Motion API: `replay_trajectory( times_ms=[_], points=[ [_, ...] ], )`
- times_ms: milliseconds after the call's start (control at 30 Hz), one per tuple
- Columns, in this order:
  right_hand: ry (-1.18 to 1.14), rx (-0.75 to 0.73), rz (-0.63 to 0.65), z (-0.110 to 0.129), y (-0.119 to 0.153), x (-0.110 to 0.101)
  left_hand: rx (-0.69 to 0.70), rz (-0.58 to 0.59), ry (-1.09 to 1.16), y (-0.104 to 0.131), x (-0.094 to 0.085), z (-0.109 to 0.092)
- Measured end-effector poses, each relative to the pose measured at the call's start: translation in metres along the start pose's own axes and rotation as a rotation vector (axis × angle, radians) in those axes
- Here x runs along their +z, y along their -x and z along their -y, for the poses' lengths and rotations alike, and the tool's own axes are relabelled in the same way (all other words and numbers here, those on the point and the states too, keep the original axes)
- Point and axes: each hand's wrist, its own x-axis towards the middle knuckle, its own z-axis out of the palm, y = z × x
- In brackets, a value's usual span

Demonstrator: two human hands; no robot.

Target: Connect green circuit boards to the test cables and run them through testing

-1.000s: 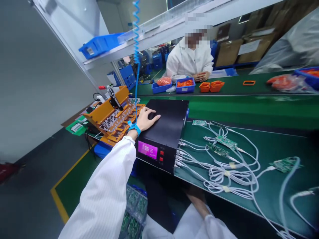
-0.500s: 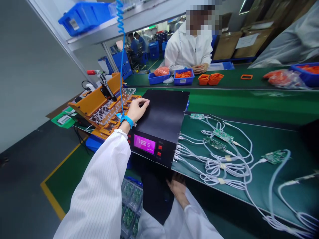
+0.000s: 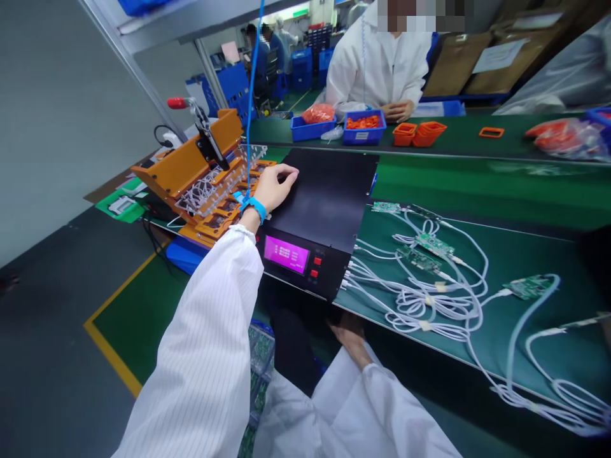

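Flat black rectangular box (image 3: 329,197) at left hand (image 3: 275,187)'s 3 o'clock; thumb meets bent fingers. Right hand (image 3: 351,331) at box's 5 o'clock, grip can't tell.

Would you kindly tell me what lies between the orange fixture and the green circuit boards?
The head view shows a black box between the orange fixture and green circuit boards, with white cables running from it towards the boards.

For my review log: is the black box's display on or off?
On: the display on the black box glows magenta, with rows of pale characters.
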Motion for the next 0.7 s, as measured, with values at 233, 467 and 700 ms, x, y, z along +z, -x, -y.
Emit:
replay_trajectory(
  times_ms=[233, 467, 700],
  points=[
    [0.179, 0.027, 0.093, 0.024, 0.013, 0.017, 0.011, -0.003, -0.003, -0.001, 0.001, 0.003],
    [0.268, 0.016, 0.105, 0.02, 0.01, 0.023, -0.001, -0.003, 0.0, -0.001, 0.002, 0.003],
    [0.286, 0.026, 0.121, 0.013, 0.004, 0.023, 0.018, -0.001, -0.003, 0.0, 0.002, 0.003]
  ],
)
